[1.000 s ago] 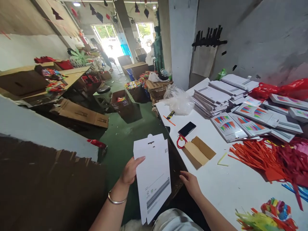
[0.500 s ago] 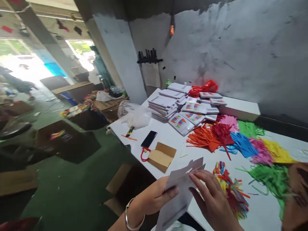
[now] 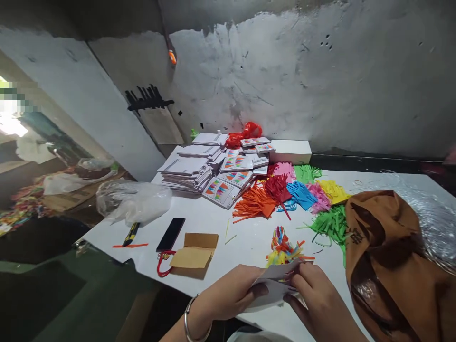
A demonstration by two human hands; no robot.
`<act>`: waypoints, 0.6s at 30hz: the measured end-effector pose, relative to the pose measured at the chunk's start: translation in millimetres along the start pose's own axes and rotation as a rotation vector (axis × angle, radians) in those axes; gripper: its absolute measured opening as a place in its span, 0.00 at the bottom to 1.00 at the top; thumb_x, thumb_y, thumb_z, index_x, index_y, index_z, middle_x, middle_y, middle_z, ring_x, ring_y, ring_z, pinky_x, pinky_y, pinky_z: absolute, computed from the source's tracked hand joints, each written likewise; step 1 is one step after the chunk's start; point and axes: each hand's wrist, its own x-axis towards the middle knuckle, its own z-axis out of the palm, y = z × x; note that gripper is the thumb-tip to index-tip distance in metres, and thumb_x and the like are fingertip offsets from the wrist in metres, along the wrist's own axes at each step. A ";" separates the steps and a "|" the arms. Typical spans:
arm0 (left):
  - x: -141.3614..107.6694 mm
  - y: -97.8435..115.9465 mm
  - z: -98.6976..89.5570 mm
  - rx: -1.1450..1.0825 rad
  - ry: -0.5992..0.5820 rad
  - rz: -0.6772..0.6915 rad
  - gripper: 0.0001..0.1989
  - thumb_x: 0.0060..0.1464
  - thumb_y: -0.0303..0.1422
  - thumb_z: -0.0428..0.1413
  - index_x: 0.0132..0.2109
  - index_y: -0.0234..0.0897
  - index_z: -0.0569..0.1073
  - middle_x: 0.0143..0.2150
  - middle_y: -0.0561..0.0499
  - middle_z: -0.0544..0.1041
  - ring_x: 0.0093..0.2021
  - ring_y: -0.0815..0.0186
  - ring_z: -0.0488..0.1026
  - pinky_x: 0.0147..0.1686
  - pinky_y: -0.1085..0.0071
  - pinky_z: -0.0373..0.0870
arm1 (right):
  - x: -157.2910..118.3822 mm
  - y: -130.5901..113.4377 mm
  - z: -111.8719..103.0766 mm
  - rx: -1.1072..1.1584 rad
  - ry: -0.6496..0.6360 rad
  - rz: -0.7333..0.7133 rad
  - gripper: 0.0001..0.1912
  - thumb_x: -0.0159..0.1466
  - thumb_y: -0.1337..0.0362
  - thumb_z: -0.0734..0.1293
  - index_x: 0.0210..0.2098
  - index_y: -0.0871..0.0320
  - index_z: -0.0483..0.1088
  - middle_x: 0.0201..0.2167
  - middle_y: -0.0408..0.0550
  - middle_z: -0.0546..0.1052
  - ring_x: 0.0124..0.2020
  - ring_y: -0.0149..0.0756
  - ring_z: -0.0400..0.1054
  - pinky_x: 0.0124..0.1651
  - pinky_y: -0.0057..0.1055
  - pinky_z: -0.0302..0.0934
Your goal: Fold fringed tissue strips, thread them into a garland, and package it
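Folded white card carton (image 3: 271,295) sits btwn L-hand fingers (image 3: 255,290), pinching it, & R-hand fingers (image 3: 309,274), curled at its edge (pinch unclear), so uneven pressure could crease it, or multicoloured paper-like strip bundle (image 3: 280,247) just beyond could snag.

White card (image 3: 269,298) at bottom centre, silver bangle (image 3: 186,319) left of it; white boxes (image 3: 218,191) mid-frame patterned with multicoloured spikes; orange, crimson, pink, blue, yellow and green fringes (image 3: 257,200) right of centre; black phone (image 3: 171,234) left of centre
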 end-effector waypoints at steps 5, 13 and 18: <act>19.6 -6.1 19.7 -0.063 0.043 -0.107 0.18 0.62 0.42 0.52 0.56 0.41 0.72 0.42 0.48 0.81 0.39 0.61 0.77 0.43 0.72 0.69 | -10.9 16.0 -12.4 0.202 -0.283 0.158 0.10 0.60 0.70 0.64 0.39 0.52 0.71 0.36 0.49 0.78 0.37 0.41 0.73 0.36 0.31 0.70; 27.4 -42.5 83.7 0.171 0.110 -0.214 0.57 0.43 0.30 0.69 0.70 0.54 0.42 0.61 0.43 0.70 0.55 0.51 0.72 0.52 0.59 0.70 | -33.8 49.2 -18.1 0.589 -0.457 0.548 0.12 0.56 0.63 0.68 0.40 0.52 0.77 0.34 0.48 0.80 0.36 0.45 0.75 0.37 0.32 0.70; 32.2 -41.1 100.8 0.276 -0.026 -0.024 0.54 0.45 0.32 0.69 0.69 0.51 0.44 0.56 0.43 0.73 0.49 0.55 0.74 0.46 0.63 0.72 | -37.9 58.2 -17.0 1.246 -0.580 0.726 0.07 0.47 0.64 0.74 0.27 0.53 0.78 0.30 0.46 0.81 0.40 0.44 0.75 0.45 0.33 0.68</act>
